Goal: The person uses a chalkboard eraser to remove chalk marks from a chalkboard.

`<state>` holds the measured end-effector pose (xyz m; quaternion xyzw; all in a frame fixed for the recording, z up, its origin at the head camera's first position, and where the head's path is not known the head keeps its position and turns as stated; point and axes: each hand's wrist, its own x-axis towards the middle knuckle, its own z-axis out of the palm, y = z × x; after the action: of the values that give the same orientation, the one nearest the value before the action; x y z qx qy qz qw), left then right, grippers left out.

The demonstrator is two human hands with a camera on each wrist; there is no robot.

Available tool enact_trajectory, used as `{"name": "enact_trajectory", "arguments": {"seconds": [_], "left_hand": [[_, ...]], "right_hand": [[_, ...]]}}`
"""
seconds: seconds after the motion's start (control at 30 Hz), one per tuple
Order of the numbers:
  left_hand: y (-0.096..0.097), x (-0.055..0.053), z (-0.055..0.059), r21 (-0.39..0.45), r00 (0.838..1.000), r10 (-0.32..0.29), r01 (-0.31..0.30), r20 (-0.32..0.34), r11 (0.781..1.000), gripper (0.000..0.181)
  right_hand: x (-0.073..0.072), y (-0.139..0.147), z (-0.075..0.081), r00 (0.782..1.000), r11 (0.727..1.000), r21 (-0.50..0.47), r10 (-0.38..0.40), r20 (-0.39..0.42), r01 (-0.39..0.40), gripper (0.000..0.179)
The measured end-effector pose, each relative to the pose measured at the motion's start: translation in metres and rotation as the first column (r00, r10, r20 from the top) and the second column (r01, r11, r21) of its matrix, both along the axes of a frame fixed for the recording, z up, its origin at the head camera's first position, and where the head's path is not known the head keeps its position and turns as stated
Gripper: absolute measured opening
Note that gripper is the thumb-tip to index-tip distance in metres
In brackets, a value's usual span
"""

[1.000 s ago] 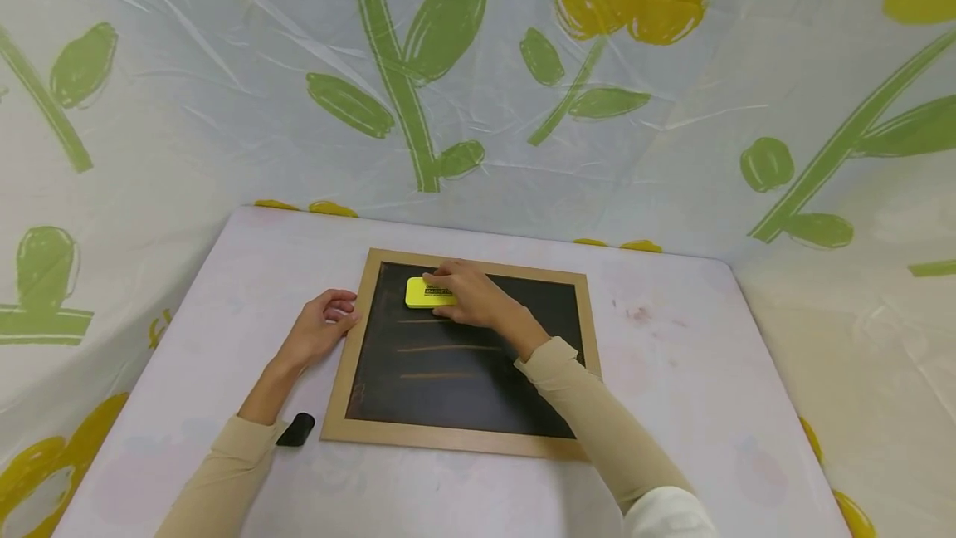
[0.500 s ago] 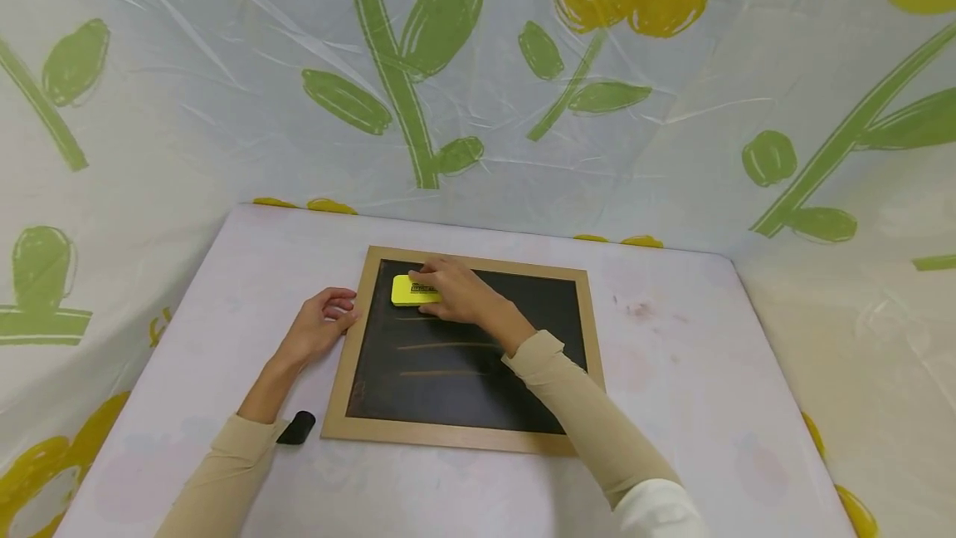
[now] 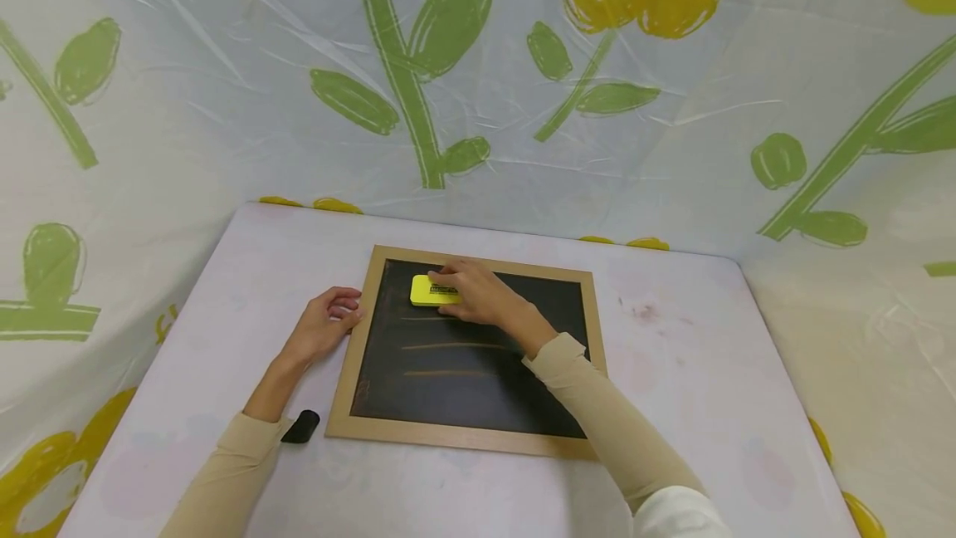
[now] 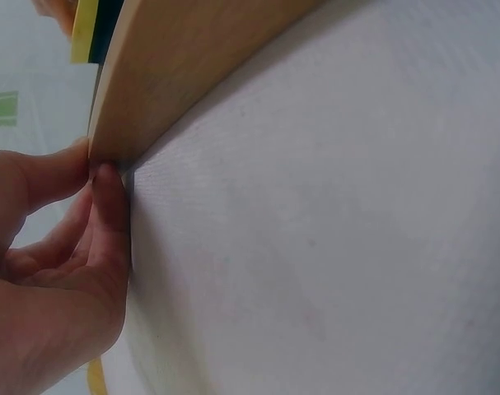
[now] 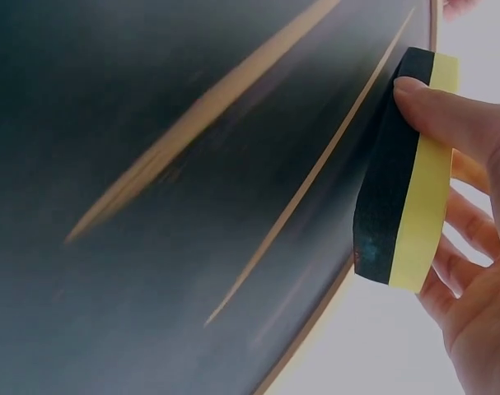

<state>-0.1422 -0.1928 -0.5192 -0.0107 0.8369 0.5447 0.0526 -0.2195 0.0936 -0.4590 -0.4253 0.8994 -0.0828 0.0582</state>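
A wood-framed chalkboard [image 3: 448, 401] lies on the table with three orange-brown chalk lines [image 3: 448, 346] on its dark face. My right hand [image 3: 481, 295] grips a yellow eraser [image 3: 426, 292] near the board's upper left. In the right wrist view, the thumb presses on the dark felt side of the eraser [image 5: 398, 181], above the chalk lines [image 5: 315, 169]. My left hand [image 3: 317, 330] holds the left edge of the frame. Thumb and fingertips meet at the wooden edge [image 4: 151, 90] in the left wrist view.
A small black object [image 3: 302, 427] lies by the left cuff, partly hidden; its kind is unclear. The pale tabletop [image 3: 672, 372] extends around the board. A flower-printed sheet [image 3: 254, 98] hangs behind and along the sides.
The eraser in my right hand has slid left along the top of the board, then back right. My left hand has stayed at the frame's edge.
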Motion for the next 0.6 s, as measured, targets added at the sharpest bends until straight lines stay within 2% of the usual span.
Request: {"name": "enact_trajectory", "arguments": {"seconds": [0.6], "left_hand": [[0.000, 0.001, 0.001, -0.006, 1.000, -0.009, 0.009, 0.003, 1.000, 0.039]], "right_hand": [[0.001, 0.057, 0.000, 0.997, 0.997, -0.040, -0.071, 0.017, 0.071, 0.061]]}}
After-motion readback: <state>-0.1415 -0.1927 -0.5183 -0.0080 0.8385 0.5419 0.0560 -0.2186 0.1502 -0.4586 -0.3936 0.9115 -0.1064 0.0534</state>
